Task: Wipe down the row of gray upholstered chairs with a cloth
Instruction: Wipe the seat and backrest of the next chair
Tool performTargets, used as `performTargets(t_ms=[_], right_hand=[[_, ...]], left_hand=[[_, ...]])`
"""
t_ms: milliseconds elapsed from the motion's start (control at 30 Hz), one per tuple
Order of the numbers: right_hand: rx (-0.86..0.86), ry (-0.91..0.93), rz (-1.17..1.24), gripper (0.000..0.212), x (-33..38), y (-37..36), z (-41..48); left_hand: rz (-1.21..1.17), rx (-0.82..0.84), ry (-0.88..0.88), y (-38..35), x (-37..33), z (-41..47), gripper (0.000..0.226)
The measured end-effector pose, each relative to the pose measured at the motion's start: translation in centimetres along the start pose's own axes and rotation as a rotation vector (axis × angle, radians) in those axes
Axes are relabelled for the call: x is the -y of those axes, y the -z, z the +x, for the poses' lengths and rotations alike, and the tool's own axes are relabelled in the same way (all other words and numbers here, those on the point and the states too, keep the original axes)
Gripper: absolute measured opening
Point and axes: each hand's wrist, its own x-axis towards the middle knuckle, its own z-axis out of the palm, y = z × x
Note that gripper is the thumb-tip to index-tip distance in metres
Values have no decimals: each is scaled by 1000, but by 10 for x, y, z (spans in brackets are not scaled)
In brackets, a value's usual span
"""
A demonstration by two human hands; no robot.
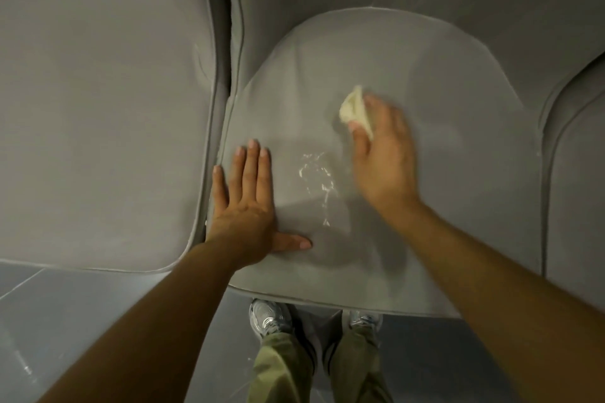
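The work is on the middle chair point(465, 147) of the row, and by my reading it is only partly done. A patch of white flecks and streaks point(316, 173) lies on the seat between the two hands, not yet wiped away. The left chair point(98, 108) and the right chair point(582, 190) show no marks I can make out, though whether they have been wiped cannot be told.

The right hand point(383, 160) is blurred, probably mid-stroke, its fingers point(360, 137) gripping a small crumpled pale-yellow cloth point(355, 105) against the seat just beyond the flecks. The left hand point(248, 203) lies flat near the seat's left edge, fingers point(250, 170) straight and spread, holding nothing – seemingly bracing.

The upholstery is a matte gray fabric (finely napped, perhaps suede-like) with piped seams, and the seat is rounded at the back.
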Motion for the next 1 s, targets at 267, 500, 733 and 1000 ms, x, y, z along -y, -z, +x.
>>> performTargets(t_ms=[267,500,733,1000], right_hand=[[213,98,10,40,11,-24,-10],[322,128,151,40,15,-6,-28],[308,119,-246,47,-10,15,11],[366,172,-262,51,9,9,3]], left_hand=[[-11,15,-10,-1,2,3,141],[1,-26,-19,-2,3,0,139],[15,-80,-33,-8,6,1,138],[14,-121,-39,-12,7,3,137]])
